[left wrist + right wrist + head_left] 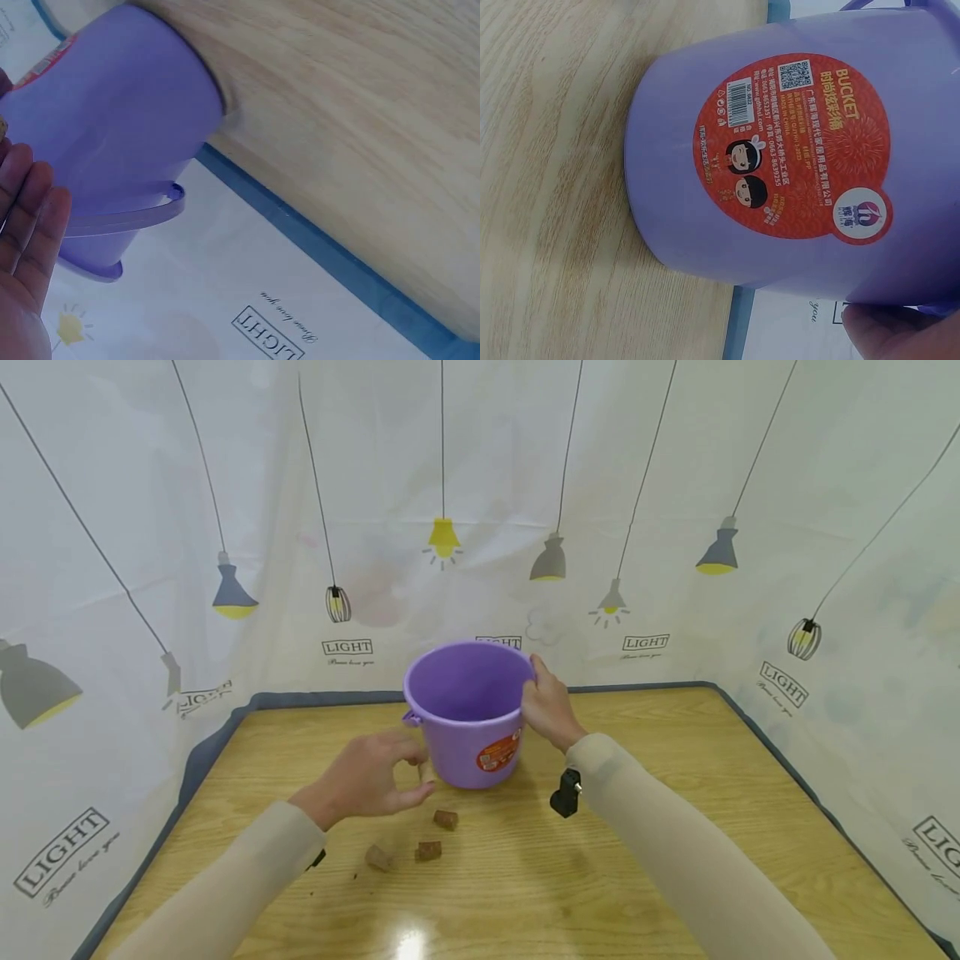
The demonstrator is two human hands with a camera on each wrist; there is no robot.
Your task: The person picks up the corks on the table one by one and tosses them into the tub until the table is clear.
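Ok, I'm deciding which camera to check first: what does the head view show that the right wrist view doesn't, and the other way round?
Only the head view: the left hand pinching a small piece, the three brown pieces lying on the table, and the printed lamps.

Only the right wrist view: legible label print, including the word BUCKET, a barcode and two cartoon faces.

Both: the purple bucket, its red label, the right hand at its rim, and the wooden table.
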